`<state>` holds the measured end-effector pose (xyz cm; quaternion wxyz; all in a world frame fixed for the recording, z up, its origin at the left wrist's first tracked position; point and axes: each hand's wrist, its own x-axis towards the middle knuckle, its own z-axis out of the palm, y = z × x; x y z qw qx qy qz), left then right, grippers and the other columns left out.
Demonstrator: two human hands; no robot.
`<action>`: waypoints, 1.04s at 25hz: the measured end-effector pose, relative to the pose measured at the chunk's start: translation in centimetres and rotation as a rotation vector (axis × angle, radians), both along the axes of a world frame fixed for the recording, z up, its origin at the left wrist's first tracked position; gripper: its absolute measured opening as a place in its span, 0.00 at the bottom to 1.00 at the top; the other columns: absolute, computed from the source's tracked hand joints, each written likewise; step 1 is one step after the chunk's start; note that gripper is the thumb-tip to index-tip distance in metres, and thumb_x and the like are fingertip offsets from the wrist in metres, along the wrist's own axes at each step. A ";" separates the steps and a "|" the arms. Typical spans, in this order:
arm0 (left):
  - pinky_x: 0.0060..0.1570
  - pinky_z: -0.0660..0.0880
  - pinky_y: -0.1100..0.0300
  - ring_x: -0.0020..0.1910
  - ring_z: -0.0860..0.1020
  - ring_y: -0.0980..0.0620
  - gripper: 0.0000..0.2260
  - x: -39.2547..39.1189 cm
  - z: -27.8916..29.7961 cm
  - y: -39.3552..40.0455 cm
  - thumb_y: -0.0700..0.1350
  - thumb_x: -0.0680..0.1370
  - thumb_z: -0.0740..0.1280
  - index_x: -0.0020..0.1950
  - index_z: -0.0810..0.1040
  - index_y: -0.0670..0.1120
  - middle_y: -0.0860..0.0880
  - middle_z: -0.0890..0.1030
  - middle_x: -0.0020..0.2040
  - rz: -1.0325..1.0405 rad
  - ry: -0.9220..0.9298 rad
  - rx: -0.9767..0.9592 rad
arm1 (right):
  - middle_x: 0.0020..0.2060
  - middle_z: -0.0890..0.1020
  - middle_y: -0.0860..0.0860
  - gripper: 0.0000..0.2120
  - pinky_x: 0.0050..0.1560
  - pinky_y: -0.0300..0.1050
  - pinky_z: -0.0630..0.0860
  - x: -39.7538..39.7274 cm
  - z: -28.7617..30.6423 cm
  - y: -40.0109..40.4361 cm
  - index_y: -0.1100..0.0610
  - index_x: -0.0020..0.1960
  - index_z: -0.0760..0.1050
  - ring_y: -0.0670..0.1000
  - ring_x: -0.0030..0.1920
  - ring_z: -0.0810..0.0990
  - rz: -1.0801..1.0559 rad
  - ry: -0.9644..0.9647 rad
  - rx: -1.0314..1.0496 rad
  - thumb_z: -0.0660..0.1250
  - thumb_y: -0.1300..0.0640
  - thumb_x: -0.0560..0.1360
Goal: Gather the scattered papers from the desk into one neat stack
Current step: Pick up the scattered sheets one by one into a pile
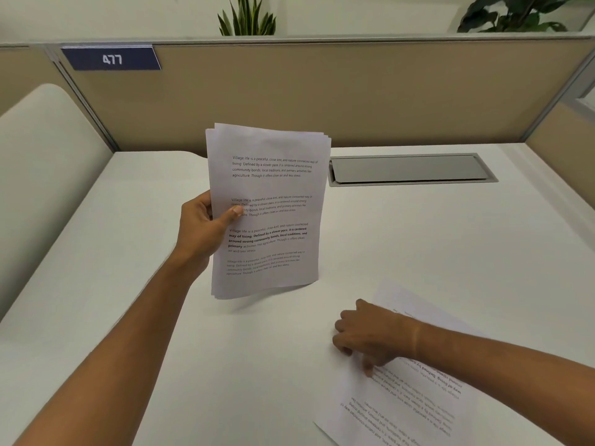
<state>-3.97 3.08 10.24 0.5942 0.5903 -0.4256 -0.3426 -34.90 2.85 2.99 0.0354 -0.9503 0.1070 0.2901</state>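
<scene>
- Stack [267,210]: mid-desk, held upright off the desk [128,284], edges slightly uneven. Most sheets look gathered.
- Loose sheet [405,391]: flat at 4 o'clock from the stack, apparently the last.
- Left hand [201,226]: pinching the stack's left edge, thumb in front.
- Right hand [367,336]: fingers curled, tips on the sheet's edge, not yet lifting it.

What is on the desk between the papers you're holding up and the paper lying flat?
Nothing. In the head view, only bare white desk lies between the held stack in the left hand and the flat sheet under the right hand.
</scene>
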 end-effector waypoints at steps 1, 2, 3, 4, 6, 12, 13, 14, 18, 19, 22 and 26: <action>0.39 0.81 0.61 0.43 0.86 0.52 0.09 -0.1 0.1 0.0 0.39 0.74 0.72 0.49 0.83 0.54 0.55 0.87 0.45 -0.002 0.002 -0.004 | 0.52 0.77 0.54 0.18 0.45 0.48 0.61 0.0 0.1 0.0 0.54 0.53 0.74 0.56 0.54 0.73 0.009 -0.024 -0.017 0.75 0.48 0.69; 0.38 0.81 0.62 0.43 0.86 0.52 0.10 -0.1 0.1 0.1 0.39 0.74 0.72 0.48 0.84 0.54 0.55 0.87 0.45 -0.004 0.006 -0.009 | 0.52 0.76 0.54 0.17 0.45 0.48 0.61 0.0 0.2 0.0 0.54 0.53 0.74 0.56 0.54 0.72 0.011 -0.034 -0.024 0.75 0.48 0.69; 0.38 0.81 0.62 0.43 0.86 0.52 0.10 -0.1 0.1 0.1 0.39 0.74 0.72 0.47 0.84 0.54 0.55 0.87 0.45 -0.006 0.011 -0.014 | 0.52 0.76 0.54 0.17 0.45 0.49 0.61 0.0 0.2 -0.1 0.54 0.52 0.74 0.56 0.54 0.72 0.011 -0.035 -0.023 0.74 0.49 0.69; 0.38 0.81 0.62 0.43 0.86 0.52 0.10 -0.1 0.2 0.1 0.39 0.74 0.72 0.47 0.84 0.54 0.55 0.87 0.45 -0.006 0.013 -0.015 | 0.52 0.76 0.54 0.16 0.45 0.48 0.61 0.0 0.1 -0.1 0.55 0.52 0.74 0.57 0.53 0.74 0.006 -0.028 -0.013 0.74 0.50 0.70; 0.38 0.81 0.61 0.43 0.86 0.52 0.09 -0.1 0.2 0.0 0.39 0.74 0.72 0.48 0.84 0.53 0.55 0.87 0.45 -0.004 0.012 -0.012 | 0.50 0.78 0.54 0.16 0.46 0.49 0.63 0.0 -0.1 -0.1 0.55 0.53 0.72 0.57 0.51 0.77 -0.042 -0.023 0.055 0.73 0.52 0.71; 0.38 0.81 0.60 0.44 0.86 0.50 0.09 0.5 0.2 0.0 0.40 0.74 0.72 0.49 0.84 0.54 0.54 0.87 0.46 0.013 0.015 0.004 | 0.38 0.81 0.52 0.05 0.40 0.45 0.69 1.3 3.3 -3.7 0.53 0.43 0.77 0.49 0.40 0.76 -0.444 -0.281 0.471 0.74 0.57 0.70; 0.38 0.81 0.60 0.44 0.86 0.50 0.09 0.6 0.1 0.0 0.40 0.74 0.72 0.48 0.84 0.54 0.54 0.87 0.46 0.014 0.019 0.005 | 0.33 0.78 0.49 0.08 0.37 0.44 0.68 1.6 4.4 -5.0 0.53 0.37 0.76 0.47 0.35 0.73 -0.519 -0.386 0.537 0.75 0.57 0.70; 0.39 0.81 0.60 0.45 0.86 0.50 0.09 0.8 0.2 0.0 0.39 0.74 0.72 0.48 0.84 0.54 0.54 0.87 0.46 0.010 0.028 0.004 | 0.30 0.76 0.46 0.11 0.36 0.42 0.67 1.8 5.7 -6.2 0.53 0.34 0.75 0.45 0.34 0.72 -0.580 -0.484 0.597 0.75 0.58 0.71; 0.40 0.80 0.61 0.44 0.85 0.52 0.10 0.9 0.7 0.0 0.36 0.73 0.73 0.48 0.84 0.50 0.52 0.87 0.46 -0.004 0.113 -0.020 | 0.39 0.84 0.50 0.04 0.43 0.40 0.78 1.9 9.3 -10.4 0.57 0.42 0.82 0.49 0.41 0.81 -0.821 -0.879 0.967 0.75 0.58 0.70; 0.38 0.79 0.62 0.41 0.85 0.54 0.09 0.8 0.9 0.0 0.36 0.72 0.74 0.46 0.85 0.50 0.53 0.87 0.43 -0.002 0.123 -0.025 | 0.45 0.85 0.56 0.10 0.46 0.45 0.81 1.9 9.7 -11.1 0.61 0.49 0.82 0.53 0.44 0.84 -0.914 -0.989 1.074 0.74 0.58 0.70; 0.35 0.79 0.60 0.37 0.84 0.53 0.06 -0.1 1.5 0.1 0.39 0.71 0.75 0.42 0.84 0.50 0.52 0.86 0.39 -0.072 0.103 -0.024 | 0.52 0.85 0.59 0.18 0.48 0.51 0.82 3.4 9.4 -12.0 0.66 0.60 0.78 0.59 0.50 0.84 -1.137 -1.277 1.307 0.70 0.60 0.72; 0.35 0.80 0.54 0.37 0.84 0.45 0.03 -1.1 2.6 -0.2 0.40 0.73 0.72 0.46 0.83 0.45 0.45 0.85 0.41 -0.228 0.247 0.055 | 0.60 0.81 0.62 0.18 0.58 0.59 0.79 6.2 8.1 -11.6 0.66 0.63 0.76 0.65 0.58 0.80 -1.336 -1.425 1.441 0.67 0.59 0.75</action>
